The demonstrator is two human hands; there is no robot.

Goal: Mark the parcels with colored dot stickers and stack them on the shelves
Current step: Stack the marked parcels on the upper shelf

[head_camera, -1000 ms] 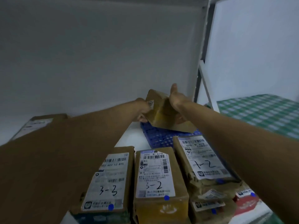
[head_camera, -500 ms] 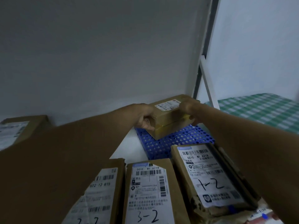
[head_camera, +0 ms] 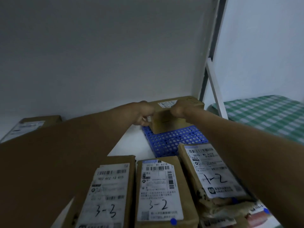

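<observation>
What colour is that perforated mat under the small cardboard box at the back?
Blue, with rows of round holes: the perforated plastic mat, clearest in the head view.

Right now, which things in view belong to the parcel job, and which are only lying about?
Belong to the job:
- back parcel, held by left hand and right hand
- blue mat under it
- parcels marked 3-3, 3-2, 1-2
- blue dot sticker

Lying about:
- green checked cloth
- shelf post

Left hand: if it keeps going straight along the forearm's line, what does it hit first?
The left hand already touches the left end of the cardboard parcel on the blue perforated mat, so that parcel comes first. Past it, probably the white back wall; depth is unclear.
</observation>
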